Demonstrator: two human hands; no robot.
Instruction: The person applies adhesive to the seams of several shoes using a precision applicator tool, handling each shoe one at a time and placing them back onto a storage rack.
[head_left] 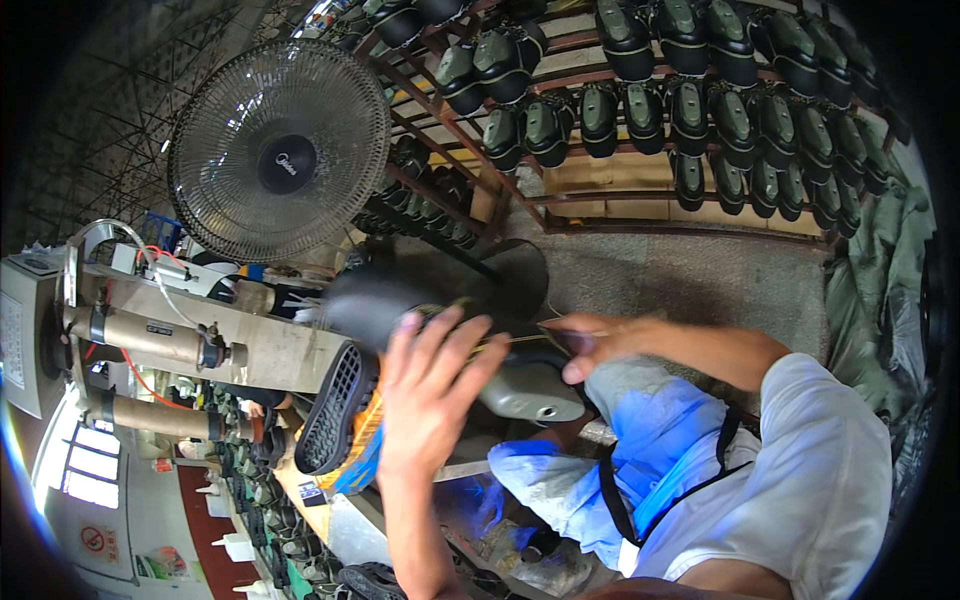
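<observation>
The fingers of the left hand [432,385] are held extended and slightly apart over a black shoe [385,302], which is fitted on a grey-green last [530,393] between the hands. By the right hand [598,345], a blurred, dark flat piece [572,341] is pinched beside the shoe. Leftward, a black treaded outsole [330,418] is propped; beyond, a fan [287,163] and a shoe-filled rack [690,231] are seen.

The left forearm [415,535] rises bare from the lower edge, and its hand [430,405] shows its back, the fingers extended up and to the right, slightly parted. The right forearm [705,350] reaches across almost level from a bent elbow below a short white sleeve [825,420]. The right hand [597,343], somewhat blurred, is curled in a pinching grip, thumb lowermost.
</observation>
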